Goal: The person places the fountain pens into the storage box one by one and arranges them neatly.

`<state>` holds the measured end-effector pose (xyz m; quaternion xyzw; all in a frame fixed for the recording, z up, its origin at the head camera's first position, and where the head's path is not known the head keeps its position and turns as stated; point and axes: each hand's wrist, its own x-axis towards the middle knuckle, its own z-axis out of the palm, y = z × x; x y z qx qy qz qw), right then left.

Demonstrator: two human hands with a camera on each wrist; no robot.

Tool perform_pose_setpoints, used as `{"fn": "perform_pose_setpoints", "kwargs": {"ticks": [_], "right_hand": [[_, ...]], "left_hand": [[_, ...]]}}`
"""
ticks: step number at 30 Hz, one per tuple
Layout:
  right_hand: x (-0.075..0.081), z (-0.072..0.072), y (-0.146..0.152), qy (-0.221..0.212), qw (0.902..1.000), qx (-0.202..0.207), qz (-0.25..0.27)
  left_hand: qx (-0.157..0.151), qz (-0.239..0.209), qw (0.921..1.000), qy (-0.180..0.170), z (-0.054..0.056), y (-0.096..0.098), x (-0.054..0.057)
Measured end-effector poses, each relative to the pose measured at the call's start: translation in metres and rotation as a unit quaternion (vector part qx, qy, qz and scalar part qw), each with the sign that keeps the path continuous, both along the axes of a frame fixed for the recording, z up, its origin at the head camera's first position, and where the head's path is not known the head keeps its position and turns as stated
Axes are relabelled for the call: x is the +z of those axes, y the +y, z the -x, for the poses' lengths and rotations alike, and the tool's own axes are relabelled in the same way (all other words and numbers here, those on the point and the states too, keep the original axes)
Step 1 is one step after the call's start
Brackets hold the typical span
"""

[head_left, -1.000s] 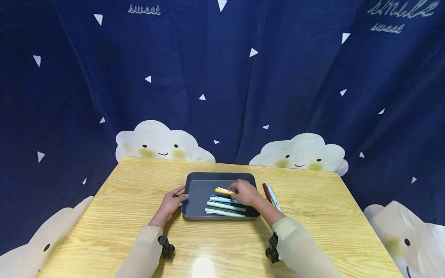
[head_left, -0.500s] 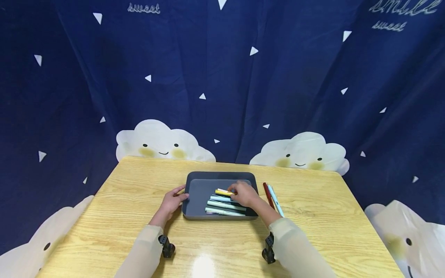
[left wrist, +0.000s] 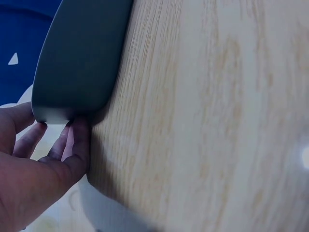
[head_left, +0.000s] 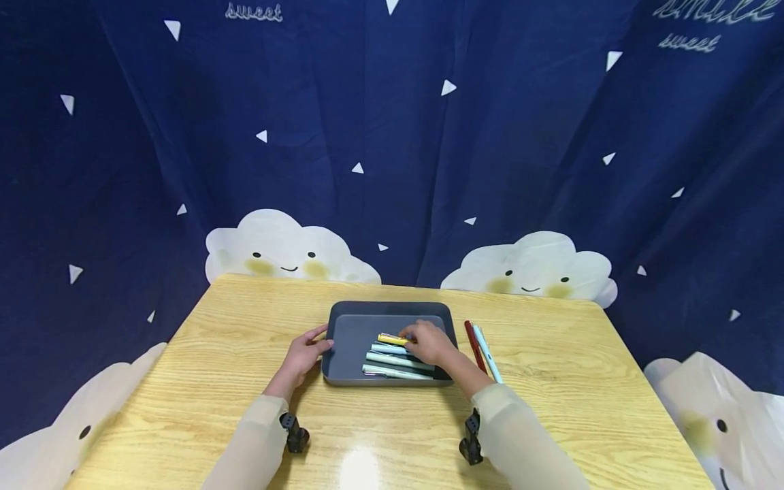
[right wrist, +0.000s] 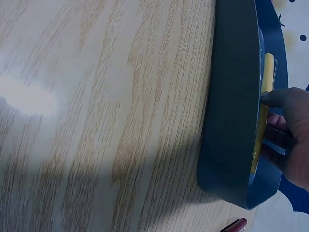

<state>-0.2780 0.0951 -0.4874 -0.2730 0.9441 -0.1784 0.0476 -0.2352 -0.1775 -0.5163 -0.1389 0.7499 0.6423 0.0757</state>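
Observation:
My right hand [head_left: 430, 342] pinches a yellow pen [head_left: 389, 339] between thumb and fingers, low inside a dark grey tray [head_left: 344, 333]. In the right wrist view the yellow pen [right wrist: 266, 77] shows its wire clip, and the thumb presses near its middle. Below it in the head view lie a light blue pen [head_left: 386, 348], a mint pen [head_left: 392, 360] and a pale green pen [head_left: 392, 373], side by side in the tray. At the tray's left end my left hand [head_left: 301, 355] grips the wall, thumb at the rim and fingers against the outside.
Right of the tray, a dark red pen [head_left: 474, 345] and another light blue pen [head_left: 488, 355] lie on the wooden table [head_left: 563, 367], partly behind the right forearm. A navy curtain [head_left: 392, 136] with cloud prints hangs behind the table. Each wrist carries a small black camera [head_left: 295, 435].
My right hand and the yellow pen have shifted slightly nearer the other pens, and the right forearm has moved a little left. The left hand keeps its place on the tray.

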Motion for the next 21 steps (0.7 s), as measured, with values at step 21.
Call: {"fn": "perform_pose_setpoints", "kwargs": {"ticks": [21], "right_hand": [[-0.0034, 0.0006, -0.0051, -0.025, 0.9996, -0.012, -0.004]], "left_hand": [[0.003, -0.002, 1.0, 0.0, 0.0013, -0.0009, -0.0021]]}}
